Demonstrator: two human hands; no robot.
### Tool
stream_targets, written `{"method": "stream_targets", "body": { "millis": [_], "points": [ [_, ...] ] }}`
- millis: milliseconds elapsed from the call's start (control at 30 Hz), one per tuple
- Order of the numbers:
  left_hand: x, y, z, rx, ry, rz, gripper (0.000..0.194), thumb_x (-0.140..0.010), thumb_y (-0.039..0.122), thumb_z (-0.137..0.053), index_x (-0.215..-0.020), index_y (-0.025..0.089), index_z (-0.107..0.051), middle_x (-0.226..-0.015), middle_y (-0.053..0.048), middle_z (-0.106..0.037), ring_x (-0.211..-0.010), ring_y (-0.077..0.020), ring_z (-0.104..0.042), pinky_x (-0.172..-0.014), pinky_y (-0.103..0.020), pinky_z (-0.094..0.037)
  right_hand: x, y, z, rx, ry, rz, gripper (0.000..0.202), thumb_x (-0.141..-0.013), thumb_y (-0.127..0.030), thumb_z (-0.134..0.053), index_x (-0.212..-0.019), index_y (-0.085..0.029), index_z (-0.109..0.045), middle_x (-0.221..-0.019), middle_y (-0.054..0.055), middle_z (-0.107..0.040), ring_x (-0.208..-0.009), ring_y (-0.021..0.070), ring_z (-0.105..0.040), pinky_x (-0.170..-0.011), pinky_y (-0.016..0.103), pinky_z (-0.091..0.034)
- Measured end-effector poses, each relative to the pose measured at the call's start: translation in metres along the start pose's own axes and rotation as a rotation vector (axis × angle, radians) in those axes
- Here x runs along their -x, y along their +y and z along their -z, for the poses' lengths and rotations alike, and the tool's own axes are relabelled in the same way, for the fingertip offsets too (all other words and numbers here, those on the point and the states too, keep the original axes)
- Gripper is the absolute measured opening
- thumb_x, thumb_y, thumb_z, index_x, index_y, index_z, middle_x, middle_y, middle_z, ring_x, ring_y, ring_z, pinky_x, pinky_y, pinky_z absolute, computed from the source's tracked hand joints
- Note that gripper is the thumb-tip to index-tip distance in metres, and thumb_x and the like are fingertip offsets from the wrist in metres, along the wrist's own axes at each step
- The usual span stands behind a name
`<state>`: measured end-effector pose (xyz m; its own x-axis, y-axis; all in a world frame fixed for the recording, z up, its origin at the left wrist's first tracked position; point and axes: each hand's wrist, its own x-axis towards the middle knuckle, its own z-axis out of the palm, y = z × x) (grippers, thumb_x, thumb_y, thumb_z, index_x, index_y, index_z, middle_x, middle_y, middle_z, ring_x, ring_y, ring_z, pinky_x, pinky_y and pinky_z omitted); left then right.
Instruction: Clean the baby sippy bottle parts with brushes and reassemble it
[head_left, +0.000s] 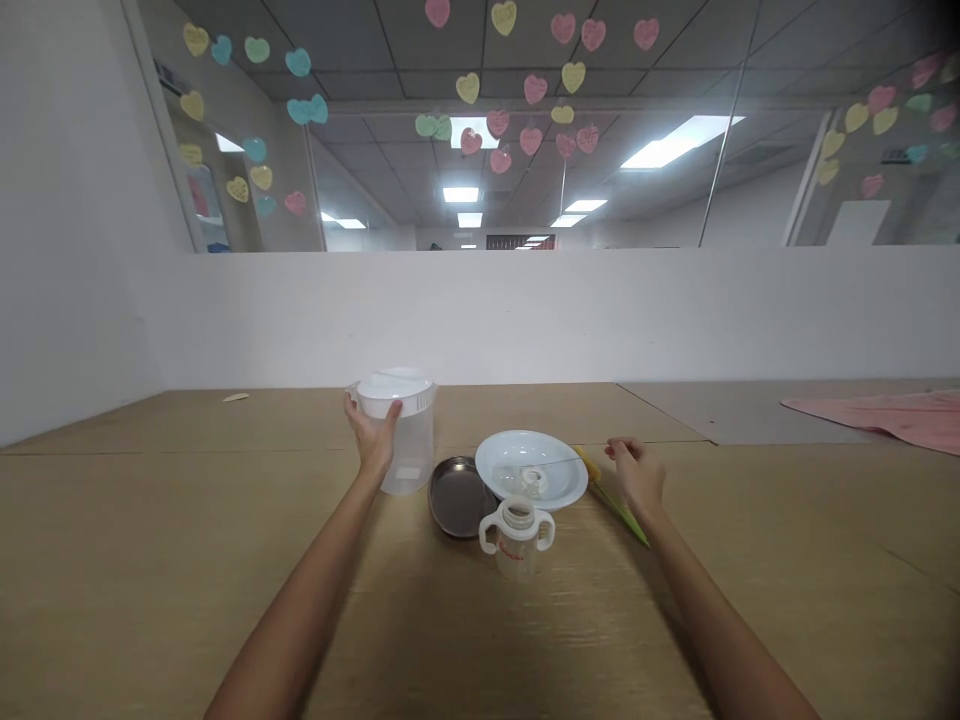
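My left hand (374,432) is wrapped around the side of a clear plastic pitcher (409,450) with a white lid (395,383); the pitcher stands upright at the left of the group. Off to the right, my right hand (637,472) is raised with its fingers pinched together. A thin, pale line runs from over the white bowl (491,445) towards these fingers; what they hold is too fine to make out. Inside the bowl lies a small white ring-shaped piece (533,482). In front stands a lidless baby bottle (517,545) with two white handles.
A dark metal dish (459,497) sits between pitcher and bowl. Beside my right hand lies a yellow flower (587,465) with a green stem (622,515). Pink cloth (892,415) covers the far right; a small flat beige piece (235,397) lies far left. A white wall (525,320) closes the back.
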<state>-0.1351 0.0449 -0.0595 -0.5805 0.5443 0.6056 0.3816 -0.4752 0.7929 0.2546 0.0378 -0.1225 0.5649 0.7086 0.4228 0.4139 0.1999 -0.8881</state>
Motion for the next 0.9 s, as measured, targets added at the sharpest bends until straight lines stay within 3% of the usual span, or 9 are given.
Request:
{"method": "stream_targets", "body": {
  "millis": [100, 267, 400, 533, 600, 767, 900],
  "points": [
    [0.002, 0.01, -0.003, -0.094, -0.038, -0.009, 0.114, -0.06, 0.052, -0.075, -0.143, 0.02, -0.003, -0.146, -0.018, -0.026, -0.134, -0.0289, -0.028, -0.111, -0.042, -0.023, 0.0, 0.002, 0.002, -0.003, -0.007, -0.032, 0.038, -0.069, -0.044, -0.045, -0.075, -0.013, -0.067, -0.072, 0.011, -0.069, -0.069, 0.0215, -0.06, -0.067, 0.03, -0.04],
    [0.007, 0.03, -0.007, -0.25, -0.128, -0.115, 0.113, -0.059, 0.053, -0.075, -0.144, 0.023, -0.006, -0.143, -0.017, -0.035, -0.13, -0.0317, -0.036, -0.106, -0.045, -0.032, -0.002, 0.004, 0.004, -0.028, -0.008, -0.072, 0.037, -0.068, -0.043, -0.047, -0.075, -0.013, -0.067, -0.071, 0.01, -0.069, -0.068, 0.0212, -0.06, -0.066, 0.03, -0.04],
    [0.014, 0.044, -0.007, -0.411, -0.298, -0.379, 0.113, -0.057, 0.057, -0.074, -0.143, 0.02, -0.011, -0.14, -0.017, -0.039, -0.128, -0.0336, -0.038, -0.104, -0.047, -0.034, -0.001, 0.0, 0.004, -0.056, -0.026, -0.086, 0.035, -0.068, -0.042, -0.047, -0.075, -0.014, -0.066, -0.071, 0.009, -0.068, -0.069, 0.021, -0.06, -0.066, 0.029, -0.041],
    [0.023, 0.056, -0.008, -0.554, -0.461, -0.746, 0.111, -0.055, 0.064, -0.071, -0.14, 0.014, -0.022, -0.139, -0.02, -0.039, -0.129, -0.0357, -0.035, -0.107, -0.049, -0.026, 0.0, -0.005, 0.005, -0.06, -0.048, -0.097, 0.033, -0.068, -0.04, -0.047, -0.075, -0.014, -0.066, -0.07, 0.009, -0.068, -0.068, 0.0203, -0.06, -0.067, 0.029, -0.041],
    [0.029, 0.06, -0.01, -0.594, -0.5, -0.846, 0.108, -0.056, 0.068, -0.068, -0.139, 0.013, -0.025, -0.138, -0.021, -0.039, -0.13, -0.0367, -0.033, -0.108, -0.051, -0.023, 0.0, -0.006, 0.006, -0.05, -0.045, -0.108, 0.033, -0.067, -0.039, -0.047, -0.076, -0.014, -0.066, -0.069, 0.009, -0.067, -0.068, 0.0202, -0.06, -0.066, 0.029, -0.041],
    [0.044, 0.064, -0.015, -0.591, -0.511, -0.889, 0.108, -0.057, 0.068, -0.067, -0.139, 0.014, -0.024, -0.138, -0.021, -0.039, -0.129, -0.0369, -0.035, -0.106, -0.052, -0.027, 0.0, -0.004, 0.004, -0.025, -0.04, -0.086, 0.034, -0.067, -0.04, -0.047, -0.075, -0.013, -0.066, -0.066, 0.009, -0.066, -0.066, 0.0205, -0.06, -0.065, 0.029, -0.04],
    [0.046, 0.066, -0.008, -0.473, -0.432, -0.844, 0.109, -0.055, 0.062, -0.073, -0.139, 0.015, -0.023, -0.136, -0.02, -0.043, -0.126, -0.0372, -0.039, -0.103, -0.052, -0.033, 0.002, -0.005, 0.003, -0.001, -0.05, -0.029, 0.035, -0.069, -0.041, -0.045, -0.074, -0.013, -0.066, -0.065, 0.009, -0.066, -0.065, 0.0202, -0.059, -0.064, 0.029, -0.04]
  ]
}}
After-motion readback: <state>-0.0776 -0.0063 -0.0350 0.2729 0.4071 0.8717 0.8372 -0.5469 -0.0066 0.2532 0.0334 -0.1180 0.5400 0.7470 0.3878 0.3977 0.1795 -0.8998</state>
